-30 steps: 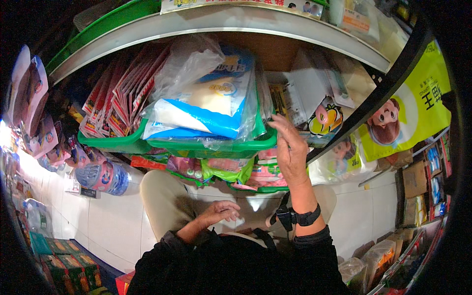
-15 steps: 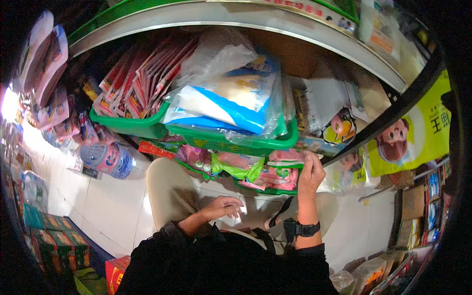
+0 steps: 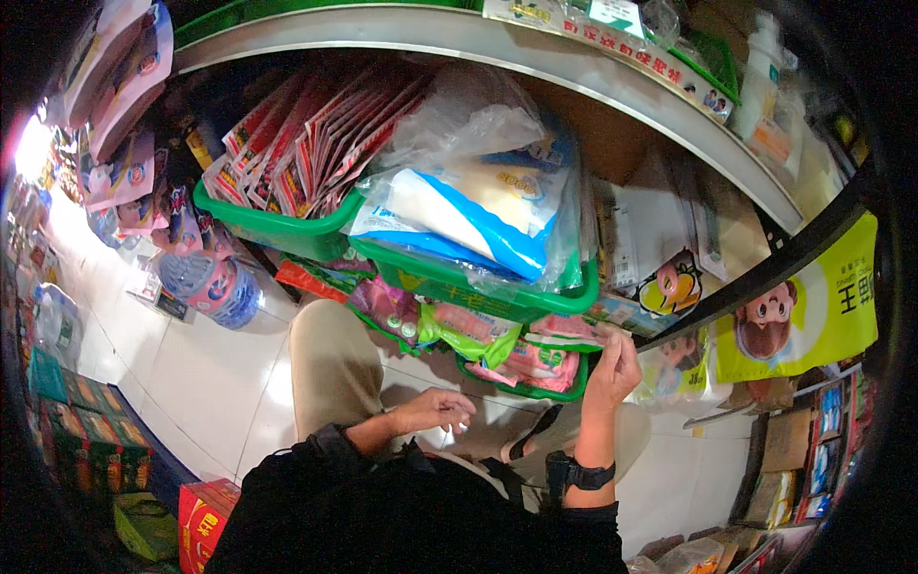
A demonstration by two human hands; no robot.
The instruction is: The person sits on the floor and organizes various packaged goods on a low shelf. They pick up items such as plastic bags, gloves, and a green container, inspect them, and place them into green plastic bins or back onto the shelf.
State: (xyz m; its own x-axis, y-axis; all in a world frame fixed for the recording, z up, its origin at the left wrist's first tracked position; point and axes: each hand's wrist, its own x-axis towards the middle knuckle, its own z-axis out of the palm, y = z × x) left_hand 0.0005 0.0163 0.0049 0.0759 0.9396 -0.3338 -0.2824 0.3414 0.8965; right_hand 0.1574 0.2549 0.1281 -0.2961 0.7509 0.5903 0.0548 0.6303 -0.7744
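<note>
My right hand (image 3: 613, 372) pinches the edge of a pink and green packet (image 3: 566, 332). Below that packet, more pink packets (image 3: 535, 365) lie in a low green basket (image 3: 557, 393). To their left are a green and pink packet (image 3: 470, 323) and a purple packet (image 3: 390, 308). My left hand (image 3: 435, 410) hovers over my lap with its fingers loosely bent and apart, holding nothing. Just above, a green basket (image 3: 449, 289) holds white and blue plastic bags (image 3: 469, 215).
Red and white packets (image 3: 311, 143) stand in a green basket (image 3: 277, 228) at the left. A metal shelf edge (image 3: 459, 38) crosses overhead. A large water bottle (image 3: 212, 290) stands on the tiled floor (image 3: 215, 383). At the right hangs a yellow-green bag (image 3: 798, 311) beside a dark post (image 3: 765, 258).
The view has shifted, so the shelf and baskets sit lower and further right. My right hand keeps its pinch on the pink and green packet. My left fingers have drawn in slightly.
</note>
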